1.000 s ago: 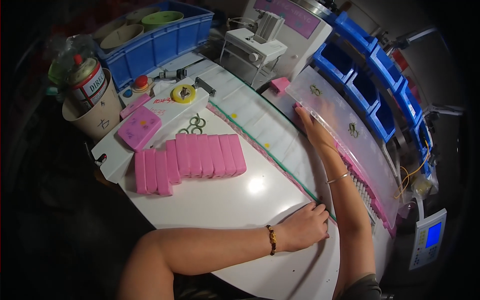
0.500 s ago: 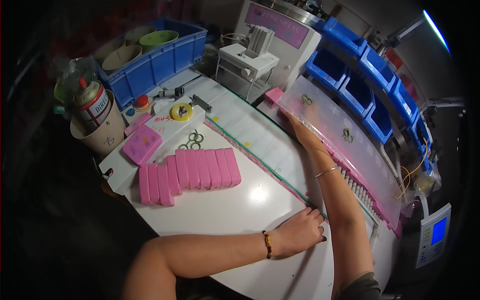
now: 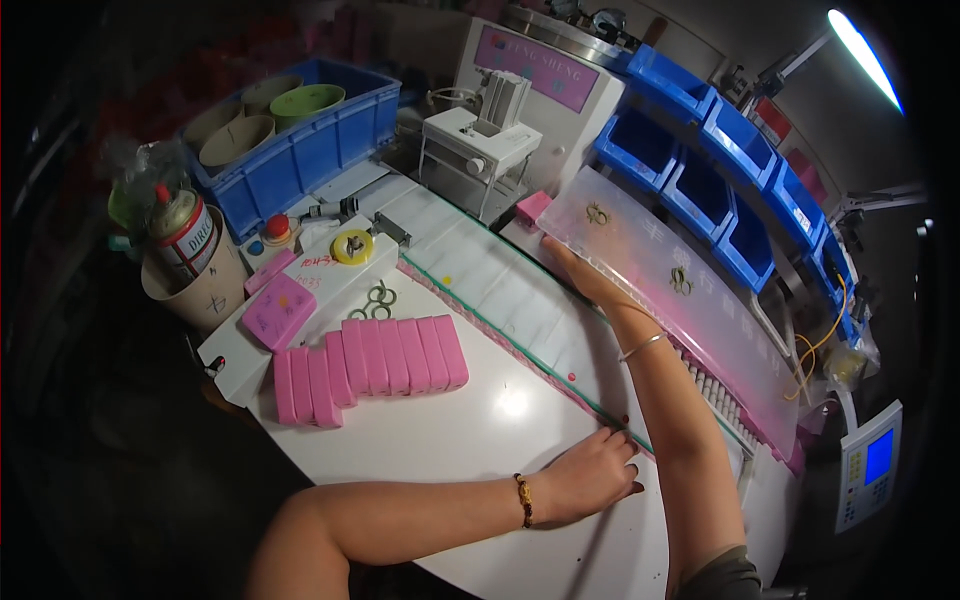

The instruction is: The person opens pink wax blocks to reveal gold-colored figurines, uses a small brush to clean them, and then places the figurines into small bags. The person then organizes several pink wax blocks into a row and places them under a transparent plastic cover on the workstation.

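My left hand (image 3: 585,478) rests at the near edge of a white belt (image 3: 500,270) with a green border. Its fingers are curled in, and something tiny and dark red shows at the fingertips; I cannot make out what it is. My right hand (image 3: 580,272) reaches across the belt to the near edge of a clear plastic cover (image 3: 660,260), close to a pink block (image 3: 533,207). Its fingers are mostly hidden there. On the belt lies a tiny pink piece (image 3: 571,377) and a yellow spot (image 3: 447,281).
Pink slabs (image 3: 400,355) stand in a row on the white table, beside green rings (image 3: 375,300). A yellow spool (image 3: 352,246) and a red button (image 3: 277,229) sit farther left. Blue bins (image 3: 700,190) hang behind the cover. A blue crate (image 3: 300,140) stands at the back left.
The yellow spot and the tiny pink piece have slid up-left along with the belt. The view has shifted slightly; both hands stay in nearly the same places.
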`<state>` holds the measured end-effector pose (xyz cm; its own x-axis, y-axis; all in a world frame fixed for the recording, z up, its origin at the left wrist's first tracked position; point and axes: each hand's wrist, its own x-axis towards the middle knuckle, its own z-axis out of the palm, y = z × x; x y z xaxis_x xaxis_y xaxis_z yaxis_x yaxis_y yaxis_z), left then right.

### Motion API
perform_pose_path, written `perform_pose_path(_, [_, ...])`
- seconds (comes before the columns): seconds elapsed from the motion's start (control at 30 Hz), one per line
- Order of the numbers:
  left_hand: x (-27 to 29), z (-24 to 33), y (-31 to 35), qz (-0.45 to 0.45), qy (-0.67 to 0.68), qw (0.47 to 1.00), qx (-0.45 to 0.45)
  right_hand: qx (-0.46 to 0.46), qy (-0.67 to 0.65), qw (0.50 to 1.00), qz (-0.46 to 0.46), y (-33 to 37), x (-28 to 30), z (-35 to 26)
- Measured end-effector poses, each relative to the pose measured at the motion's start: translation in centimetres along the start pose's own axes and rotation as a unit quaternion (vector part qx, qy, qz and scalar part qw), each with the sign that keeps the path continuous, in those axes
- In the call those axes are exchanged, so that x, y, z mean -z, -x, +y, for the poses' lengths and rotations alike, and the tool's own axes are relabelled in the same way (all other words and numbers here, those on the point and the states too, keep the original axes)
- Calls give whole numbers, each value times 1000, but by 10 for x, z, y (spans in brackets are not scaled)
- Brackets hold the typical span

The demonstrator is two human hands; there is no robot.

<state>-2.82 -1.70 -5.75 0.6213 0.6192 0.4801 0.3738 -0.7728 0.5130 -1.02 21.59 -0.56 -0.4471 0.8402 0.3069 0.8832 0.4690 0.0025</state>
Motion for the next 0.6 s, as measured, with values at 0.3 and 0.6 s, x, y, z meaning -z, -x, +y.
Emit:
perform_pose_path(0.3, [-4, -2, 0, 48, 75, 996, -23, 73, -103, 992, -12, -33, -39, -2])
perform_pose_path(0.6, [1, -1, -1, -31, 22, 999, 36, 98, 47, 994, 6, -14, -29, 9])
